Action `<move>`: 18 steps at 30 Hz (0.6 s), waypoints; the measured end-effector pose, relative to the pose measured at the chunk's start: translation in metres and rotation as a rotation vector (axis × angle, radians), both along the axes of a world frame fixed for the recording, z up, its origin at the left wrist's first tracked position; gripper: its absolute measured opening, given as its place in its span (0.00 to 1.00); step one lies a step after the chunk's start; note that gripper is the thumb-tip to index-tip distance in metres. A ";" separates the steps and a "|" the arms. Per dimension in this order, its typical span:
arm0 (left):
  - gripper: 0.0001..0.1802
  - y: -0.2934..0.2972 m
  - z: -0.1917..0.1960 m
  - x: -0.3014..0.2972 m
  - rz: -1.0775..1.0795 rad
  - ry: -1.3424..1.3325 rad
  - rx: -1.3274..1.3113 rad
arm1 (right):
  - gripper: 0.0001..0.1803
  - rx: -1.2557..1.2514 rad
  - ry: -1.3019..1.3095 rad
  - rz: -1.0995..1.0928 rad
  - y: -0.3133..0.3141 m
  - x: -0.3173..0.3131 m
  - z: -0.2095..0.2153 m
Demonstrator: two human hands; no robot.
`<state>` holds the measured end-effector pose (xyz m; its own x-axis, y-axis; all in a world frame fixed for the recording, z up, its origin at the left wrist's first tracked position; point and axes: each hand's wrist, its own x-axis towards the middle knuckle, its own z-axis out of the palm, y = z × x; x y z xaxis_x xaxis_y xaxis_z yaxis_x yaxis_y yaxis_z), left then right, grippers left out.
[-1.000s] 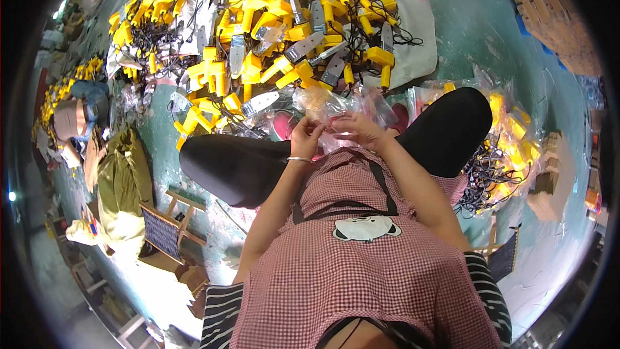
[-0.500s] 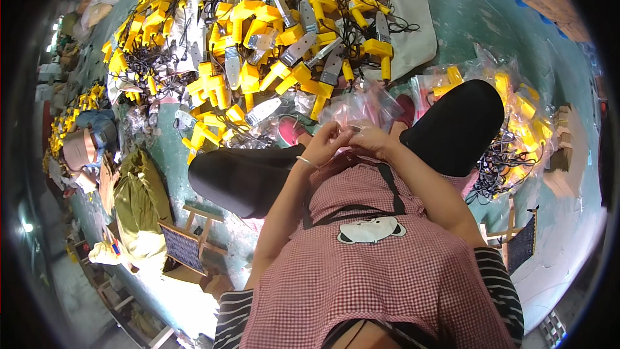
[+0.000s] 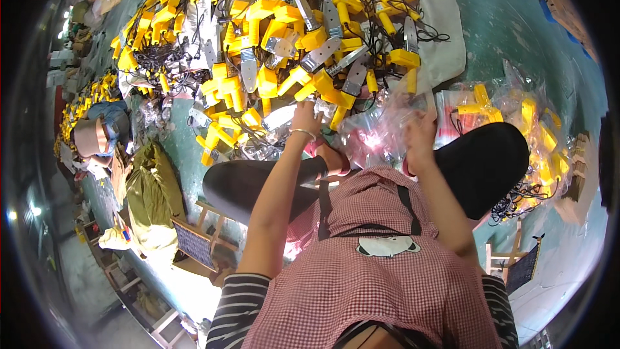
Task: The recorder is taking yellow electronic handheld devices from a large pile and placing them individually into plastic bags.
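In front of me lies a big heap of yellow power tools [image 3: 274, 16] with flat grey metal plates and black cords; they look like pipe-welding irons. My left hand [image 3: 305, 118] reaches to the heap's near edge, beside a pale metal plate [image 3: 281, 116]. Its fingers are stretched out and apart, and nothing shows in them. A crinkled clear plastic bag [image 3: 378, 130] with some red on it stands between my shins. At its right side my right hand [image 3: 420, 137], smeared by motion, grips the bag's edge.
To my right, bagged yellow tools [image 3: 529, 123] lie beside stacked brown cardboard [image 3: 577, 171]. White sheeting [image 3: 445, 32] is under the main heap. An olive cloth [image 3: 152, 181] and a small wooden-framed seat [image 3: 197, 239] are at my left. Another person [image 3: 100, 132] sits farther left.
My hands were together over the bag and have moved apart. The left has gone forward to the heap; the right has moved right with the bag's edge, and the bag stands more spread.
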<state>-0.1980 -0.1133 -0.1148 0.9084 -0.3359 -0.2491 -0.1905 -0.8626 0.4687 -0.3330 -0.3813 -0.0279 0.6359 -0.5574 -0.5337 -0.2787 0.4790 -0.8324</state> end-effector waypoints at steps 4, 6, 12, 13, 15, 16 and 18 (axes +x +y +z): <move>0.30 -0.008 -0.030 0.049 0.132 -0.054 0.309 | 0.14 -0.297 0.168 0.319 0.035 -0.008 -0.023; 0.32 0.011 -0.043 0.069 0.157 0.041 0.399 | 0.15 -0.292 0.160 0.378 0.047 -0.008 -0.026; 0.32 -0.003 -0.044 0.080 0.052 0.183 0.498 | 0.13 -0.054 0.319 0.385 0.036 -0.003 -0.012; 0.28 0.010 -0.045 0.085 0.025 0.238 0.425 | 0.13 -0.088 0.264 0.342 0.039 -0.004 -0.020; 0.25 0.023 -0.041 0.083 0.005 0.295 0.350 | 0.14 -0.246 0.199 0.244 0.043 -0.003 -0.034; 0.23 0.019 -0.030 0.079 0.006 0.273 0.167 | 0.14 -0.247 0.202 0.246 0.035 0.001 -0.033; 0.21 0.011 0.001 0.065 0.018 0.241 -0.018 | 0.16 0.067 0.381 0.104 0.014 0.009 -0.024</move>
